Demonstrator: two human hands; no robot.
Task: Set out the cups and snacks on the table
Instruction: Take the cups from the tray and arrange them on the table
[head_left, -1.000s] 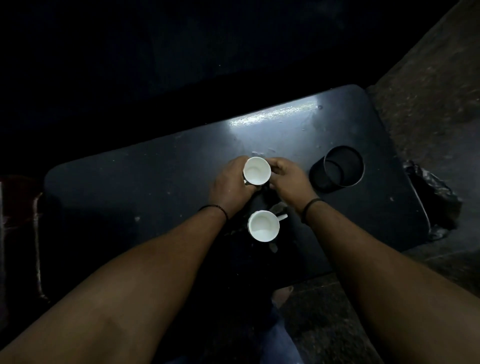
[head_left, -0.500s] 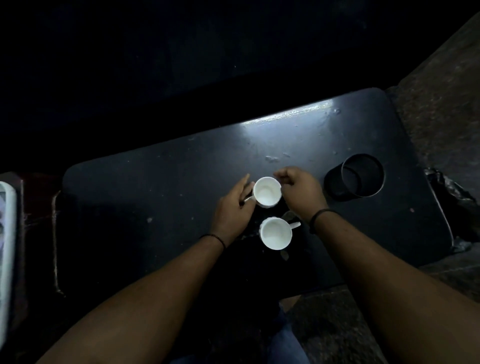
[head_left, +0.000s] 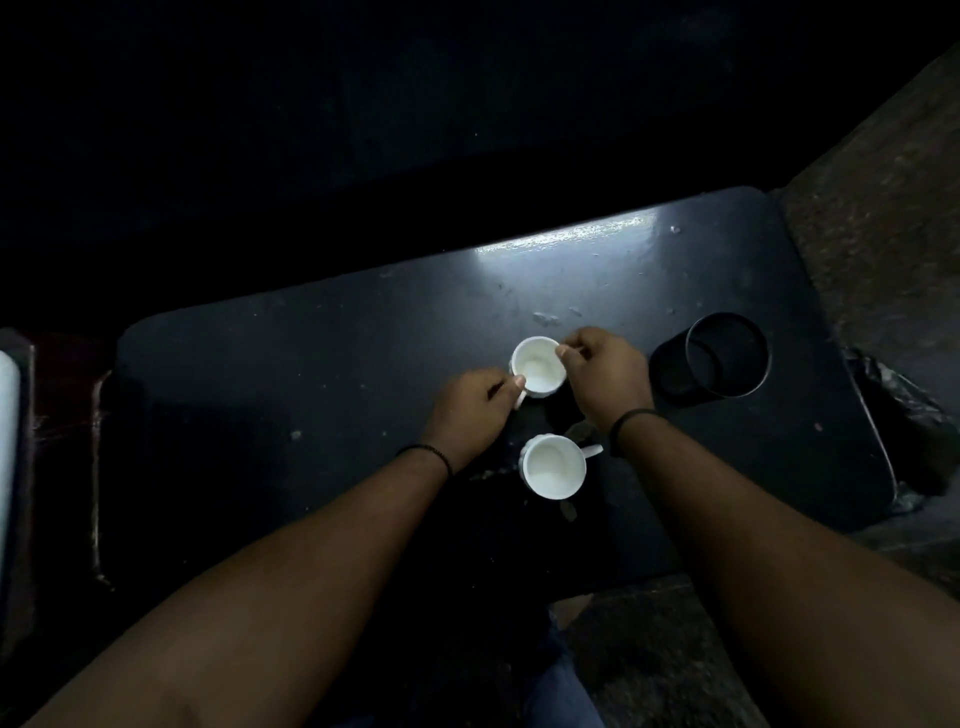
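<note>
Two white cups stand on a dark table (head_left: 311, 374). The far cup (head_left: 537, 366) sits between my hands. My left hand (head_left: 470, 410) pinches its handle at the lower left. My right hand (head_left: 605, 374) has curled fingers touching the cup's right rim. The near cup (head_left: 553, 466) stands free below them, its handle pointing right toward my right wrist. No snacks are visible in this dim view.
A black mesh cylinder holder (head_left: 719, 369) stands on the table to the right of my right hand. A dark plastic bag (head_left: 898, 415) lies off the table's right edge. A pale object (head_left: 8, 441) shows at the left frame edge.
My left hand slid from around the far cup back to its handle. The right hand stays at the rim. The camera view shifted, so the table appears lower and further right.
</note>
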